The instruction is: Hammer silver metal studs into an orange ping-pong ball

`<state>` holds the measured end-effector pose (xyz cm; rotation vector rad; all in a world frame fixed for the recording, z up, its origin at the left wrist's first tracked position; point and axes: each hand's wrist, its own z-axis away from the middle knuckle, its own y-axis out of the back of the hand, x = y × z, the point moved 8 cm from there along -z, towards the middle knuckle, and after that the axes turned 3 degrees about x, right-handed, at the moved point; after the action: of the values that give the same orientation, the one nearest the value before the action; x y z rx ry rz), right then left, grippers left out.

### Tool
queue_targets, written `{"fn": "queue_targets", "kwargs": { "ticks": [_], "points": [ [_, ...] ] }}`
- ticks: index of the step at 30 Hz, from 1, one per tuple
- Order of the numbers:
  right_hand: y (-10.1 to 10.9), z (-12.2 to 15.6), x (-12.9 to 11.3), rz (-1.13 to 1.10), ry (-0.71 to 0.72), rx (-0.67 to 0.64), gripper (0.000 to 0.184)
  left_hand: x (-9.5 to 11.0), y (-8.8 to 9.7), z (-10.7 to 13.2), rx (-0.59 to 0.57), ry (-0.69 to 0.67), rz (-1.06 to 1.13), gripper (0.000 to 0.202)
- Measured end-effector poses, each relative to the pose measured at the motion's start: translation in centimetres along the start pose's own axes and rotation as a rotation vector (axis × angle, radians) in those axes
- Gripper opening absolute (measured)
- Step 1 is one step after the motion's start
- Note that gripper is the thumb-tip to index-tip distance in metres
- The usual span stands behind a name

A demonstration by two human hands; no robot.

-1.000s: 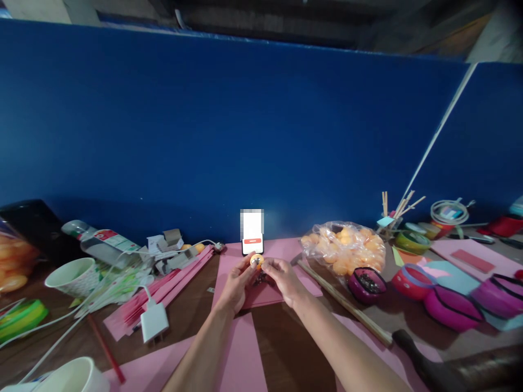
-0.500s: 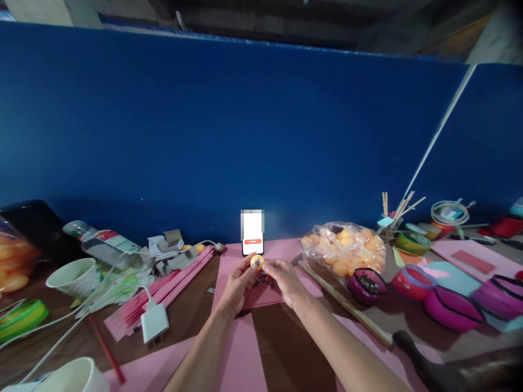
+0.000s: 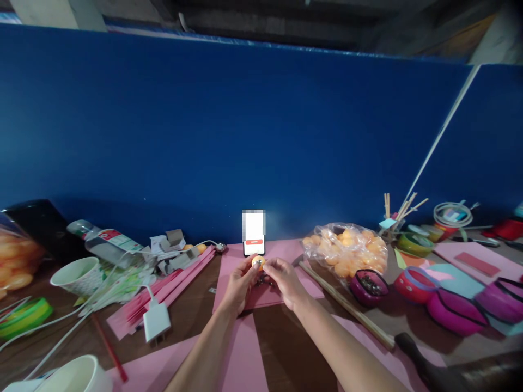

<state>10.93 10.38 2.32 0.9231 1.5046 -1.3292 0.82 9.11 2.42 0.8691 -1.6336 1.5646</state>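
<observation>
An orange ball (image 3: 258, 263), the size of a table tennis ball, is held up over the pink sheets (image 3: 229, 272) in the middle of the table. My left hand (image 3: 241, 280) grips it from the left, with the thumb on its near side. The fingers of my right hand (image 3: 284, 277) are pinched together at the ball's right side. A small dark mark or piece shows on the ball's front; I cannot make out which. Just behind stands a phone (image 3: 254, 247) with a lit screen. Small dark bits (image 3: 265, 280) lie beneath the hands, partly hidden.
On the right are a clear bag of orange balls (image 3: 347, 250), a purple bowl of small dark pieces (image 3: 369, 287), a wooden-handled hammer (image 3: 347, 307) and more bowls (image 3: 455, 311). Leftward lie a white charger (image 3: 156, 322), a bottle (image 3: 114, 245), paper cups (image 3: 77, 275) and pink strips (image 3: 175, 288).
The whole view has shifted slightly, so everything sits a little further right. Both hands keep nearly the same pose around the ball.
</observation>
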Motion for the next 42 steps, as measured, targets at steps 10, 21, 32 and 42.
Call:
{"fn": "queue_targets", "kwargs": {
  "ticks": [10,21,32,42],
  "points": [
    [0.33,0.08,0.02,0.021,0.031,0.050,0.023,0.02,0.03,-0.06,-0.009,-0.007,-0.003,0.048],
    [0.13,0.23,-0.11,-0.057,0.005,0.057,0.025,0.14,0.13,0.13,0.015,-0.008,-0.065,0.048],
    [0.42,0.34,0.33,-0.115,0.002,0.101,0.022,-0.20,0.67,-0.01,0.067,-0.001,-0.100,0.059],
    [0.75,0.16,0.56,-0.113,-0.004,0.133,0.031,-0.72,0.48,-0.16,0.024,0.016,-0.030,0.052]
  ]
}}
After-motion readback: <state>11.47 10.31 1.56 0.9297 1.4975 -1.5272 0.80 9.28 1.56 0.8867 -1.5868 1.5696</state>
